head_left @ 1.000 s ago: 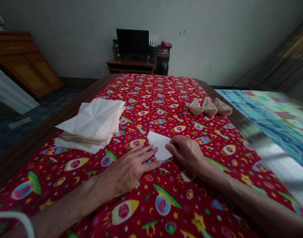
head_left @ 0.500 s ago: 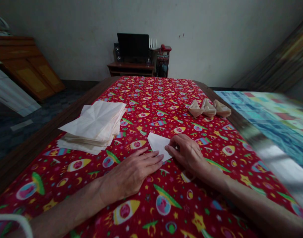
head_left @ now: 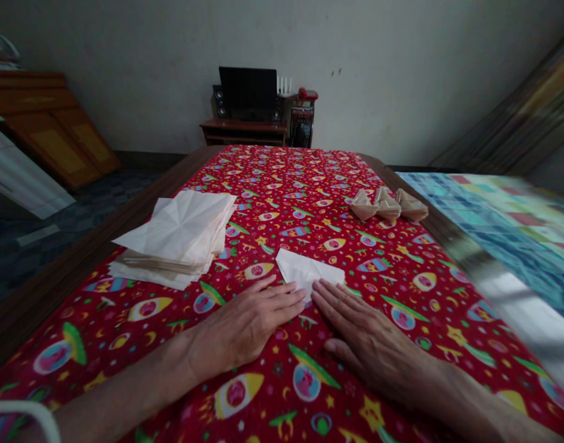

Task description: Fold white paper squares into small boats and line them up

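On seemingly one paper (head_left: 305, 268), two hands (head_left: 249, 319) (head_left: 370, 335)

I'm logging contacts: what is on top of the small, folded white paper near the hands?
Fingers of the bare left hand and bare right hand overlap near edges of the folded white paper. Its far part shows; whatever those fingers cover cannot be seen.

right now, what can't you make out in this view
All in the head view:
Folded paper: partly hidden by the left hand and right hand.
Paper stack: lower sheets' faces, hidden by those on top.
White curved thing: rest cut off by left and bottom edges.
Hanging fabric: pattern blurred.
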`<state>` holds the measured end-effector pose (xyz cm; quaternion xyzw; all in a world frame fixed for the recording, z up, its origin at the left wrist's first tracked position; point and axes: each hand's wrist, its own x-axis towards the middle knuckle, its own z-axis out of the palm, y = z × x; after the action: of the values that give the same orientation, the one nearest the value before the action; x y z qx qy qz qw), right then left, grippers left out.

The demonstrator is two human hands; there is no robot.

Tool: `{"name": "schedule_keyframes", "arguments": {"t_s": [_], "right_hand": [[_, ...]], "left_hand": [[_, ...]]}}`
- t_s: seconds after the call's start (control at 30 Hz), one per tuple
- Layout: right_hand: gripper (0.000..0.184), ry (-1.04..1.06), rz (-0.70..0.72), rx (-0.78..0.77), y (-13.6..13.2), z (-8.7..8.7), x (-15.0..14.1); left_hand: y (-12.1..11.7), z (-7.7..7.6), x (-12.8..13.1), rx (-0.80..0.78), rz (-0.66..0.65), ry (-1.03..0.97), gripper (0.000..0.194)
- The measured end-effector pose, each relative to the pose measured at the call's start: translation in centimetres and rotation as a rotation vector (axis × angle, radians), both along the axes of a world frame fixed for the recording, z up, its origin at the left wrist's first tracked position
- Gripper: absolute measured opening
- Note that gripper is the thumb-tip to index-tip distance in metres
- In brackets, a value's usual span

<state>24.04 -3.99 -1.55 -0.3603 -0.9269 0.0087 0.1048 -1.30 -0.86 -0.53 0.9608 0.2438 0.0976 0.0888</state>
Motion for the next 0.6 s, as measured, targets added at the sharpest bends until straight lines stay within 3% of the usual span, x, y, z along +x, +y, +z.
{"name": "schedule_keyframes", "arguments": {"t_s": [0.3,0.47,0.6], "right_hand": [[0.044,0.007,-0.100,0.152,-0.5,0.8,1.7],[0.038,0.070,-0.070,0.201,0.1,1.7,-0.2],[0.045,0.079,0.016,0.121,0.4,1.2,-2.2]], "left_hand": [[0.3,-0.1,0.0,0.027,-0.005,0.006,0.056],[0.5,0.0,0.2,0.039,0.003,-0.011,0.057],[0.7,0.4,0.1,0.028,0.010,-0.015,0.052]]}}
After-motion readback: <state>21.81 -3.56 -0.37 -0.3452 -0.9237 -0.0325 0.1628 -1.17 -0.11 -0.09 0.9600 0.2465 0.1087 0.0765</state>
